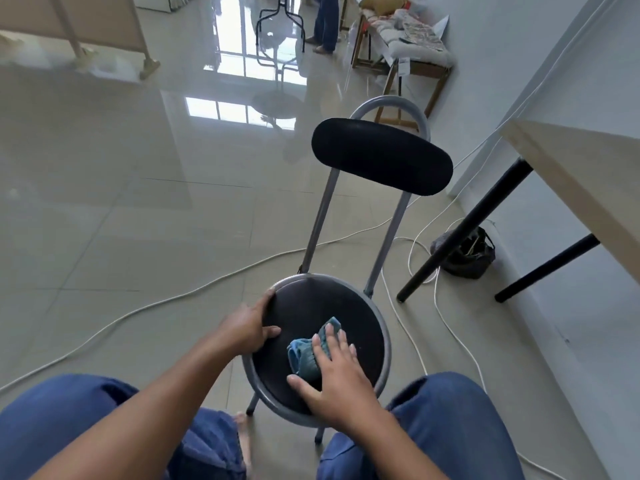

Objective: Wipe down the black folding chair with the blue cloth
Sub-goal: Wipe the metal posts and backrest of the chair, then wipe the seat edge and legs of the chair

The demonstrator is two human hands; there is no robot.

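- The right hand (pixel 334 377) is lying flat with its fingers spread wide, pressing the blue cloth (pixel 310 351) down onto the round seat (pixel 311 306); it is not closing around the cloth.
- The cloth is bunched, and the palm is covering its near part, so its full shape is hard to make out.
- The left hand (pixel 249 327) is gripping the seat's left edge, thumb lying on the black pad and fingers curling over the grey rim.
- One chair (pixel 353 237) is standing upright on the tiled floor (pixel 121 202), directly between the person's two knees, which are in blue trousers (pixel 450 417).
- One black backrest (pixel 381 155) is sitting on two grey tubes at the far side of the seat; two chair feet are showing below the seat, and the rest are hidden under it.
- One bare foot (pixel 244 434) is showing partly beneath the left forearm.
- White cables (pixel 173 299) are trailing across the floor behind and to the right of the chair; their number is hard to tell.
- One table (pixel 571 174) with two visible black legs is standing to the right, cut off by the frame edge.
- One dark bag (pixel 467 254) is sitting on the floor behind the nearer table leg, near the wall.
- One wooden bench (pixel 408 53) piled with cushions is standing far back, beside a person's legs (pixel 327 22), cut off above.
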